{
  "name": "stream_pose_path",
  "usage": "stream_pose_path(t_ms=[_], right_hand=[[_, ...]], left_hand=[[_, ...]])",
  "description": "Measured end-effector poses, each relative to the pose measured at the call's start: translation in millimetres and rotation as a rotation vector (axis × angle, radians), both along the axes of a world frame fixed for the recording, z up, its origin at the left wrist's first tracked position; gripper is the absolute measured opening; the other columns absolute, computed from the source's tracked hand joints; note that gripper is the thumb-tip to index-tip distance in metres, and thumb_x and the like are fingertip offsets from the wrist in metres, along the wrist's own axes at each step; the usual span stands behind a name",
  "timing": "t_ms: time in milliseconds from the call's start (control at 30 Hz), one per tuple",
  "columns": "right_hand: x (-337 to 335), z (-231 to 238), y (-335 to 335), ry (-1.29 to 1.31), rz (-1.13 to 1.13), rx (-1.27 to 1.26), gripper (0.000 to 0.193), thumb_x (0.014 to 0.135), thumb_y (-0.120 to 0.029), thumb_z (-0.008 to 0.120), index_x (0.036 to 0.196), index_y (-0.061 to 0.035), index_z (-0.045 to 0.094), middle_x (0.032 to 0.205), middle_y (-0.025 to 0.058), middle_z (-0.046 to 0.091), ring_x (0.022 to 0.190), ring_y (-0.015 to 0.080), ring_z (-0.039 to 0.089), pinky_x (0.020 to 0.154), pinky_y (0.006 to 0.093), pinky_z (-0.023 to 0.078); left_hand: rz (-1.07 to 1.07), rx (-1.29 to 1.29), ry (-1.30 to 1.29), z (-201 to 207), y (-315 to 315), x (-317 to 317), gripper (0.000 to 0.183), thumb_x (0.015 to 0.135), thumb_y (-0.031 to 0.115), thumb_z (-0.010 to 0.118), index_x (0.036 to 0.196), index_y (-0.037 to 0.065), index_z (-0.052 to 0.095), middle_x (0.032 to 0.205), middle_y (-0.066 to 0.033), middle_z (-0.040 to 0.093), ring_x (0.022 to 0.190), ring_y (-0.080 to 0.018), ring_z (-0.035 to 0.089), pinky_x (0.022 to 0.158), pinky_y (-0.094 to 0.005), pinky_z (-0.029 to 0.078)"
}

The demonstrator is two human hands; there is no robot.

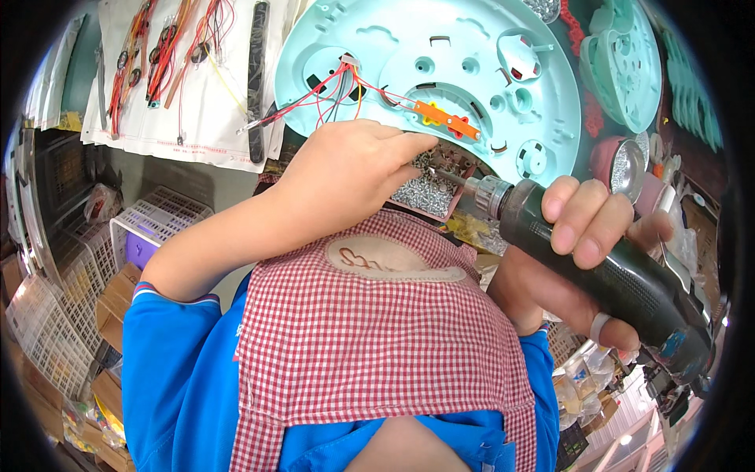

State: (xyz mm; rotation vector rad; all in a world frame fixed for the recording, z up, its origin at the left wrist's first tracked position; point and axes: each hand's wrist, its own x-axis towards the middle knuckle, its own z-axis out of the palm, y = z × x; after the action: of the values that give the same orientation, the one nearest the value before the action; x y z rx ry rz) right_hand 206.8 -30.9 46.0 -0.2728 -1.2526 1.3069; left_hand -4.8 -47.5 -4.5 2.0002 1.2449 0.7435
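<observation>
Black casing on the driver point(605, 271): our right hand point(546, 287) grasps it firmly, fingers curled over the top, a ringed digit beneath. The bit point(448, 177) points toward our left hand point(358, 161), whose fingers are bent and close together, the tips just beside it; we cannot tell whether they pinch anything.

Shell point(472, 39): pale turquoise plastic, rounded, inner side facing us, with posts, holes and slots. It lies directly beyond our hands. An orange strip point(445, 120) sits across it; red wires point(393, 96) run from the strip toward its left part.

A pink tray point(450, 211) of silvery screws point(421, 197) lies below our left fingertips. Left, a white sheet point(212, 145) bears wired parts point(161, 55); right, a second shell point(625, 71). Lower left: a white crate point(161, 216) and a carton point(118, 295).
</observation>
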Motion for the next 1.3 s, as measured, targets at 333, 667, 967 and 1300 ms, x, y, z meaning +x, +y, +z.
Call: stream_pose_path(t_ms=[333,667,967,1300], right_hand=[[0.2,-1.5,6.1,-0.015,0.058,0.028,0.100,0.072,-0.073,0.067,0.141,-0.0055,0.041,0.088,0.0045,0.056,0.078,0.0182,0.054,0.074,0.0346,0.042],[-3.4,-2.0,6.7,0.007,0.032,0.011,0.098,0.072,-0.072,0.068,0.141,-0.0071,0.042,0.087,0.0035,0.056,0.077,0.0176,0.054,0.074,0.0342,0.042],[-9.8,-1.8,19.9,-0.022,0.058,0.012,0.097,0.073,-0.072,0.068,0.142,-0.0084,0.040,0.087,0.0034,0.056,0.077,0.0182,0.054,0.075,0.0353,0.043],[-17.1,-14.5,60.9,-0.244,0.083,0.045,0.101,0.077,-0.074,0.061,0.146,-0.0072,0.031,0.093,0.0083,0.055,0.085,0.0229,0.055,0.080,0.0410,0.042]], left_hand=[[-0.058,0.214,0.003,-13.2,2.7,2.3,0.015,0.071,0.011,0.076,0.085,0.008,0.071,0.079,-0.0010,0.063,0.069,-0.0193,0.061,0.059,-0.0309,0.050],[-0.056,0.295,0.091,-7.8,8.1,1.1,0.018,0.067,0.012,0.077,0.083,0.011,0.072,0.078,0.0015,0.062,0.068,-0.0182,0.057,0.059,-0.0301,0.049],[0.005,0.337,0.104,-5.7,13.4,-0.7,0.023,0.064,0.013,0.079,0.086,0.010,0.071,0.082,0.0017,0.063,0.071,-0.0182,0.058,0.061,-0.0296,0.051],[0.012,0.123,0.229,-14.4,38.0,-17.2,0.047,0.060,0.024,0.085,0.100,0.010,0.066,0.103,-0.0030,0.059,0.095,-0.0228,0.058,0.080,-0.0357,0.049]])
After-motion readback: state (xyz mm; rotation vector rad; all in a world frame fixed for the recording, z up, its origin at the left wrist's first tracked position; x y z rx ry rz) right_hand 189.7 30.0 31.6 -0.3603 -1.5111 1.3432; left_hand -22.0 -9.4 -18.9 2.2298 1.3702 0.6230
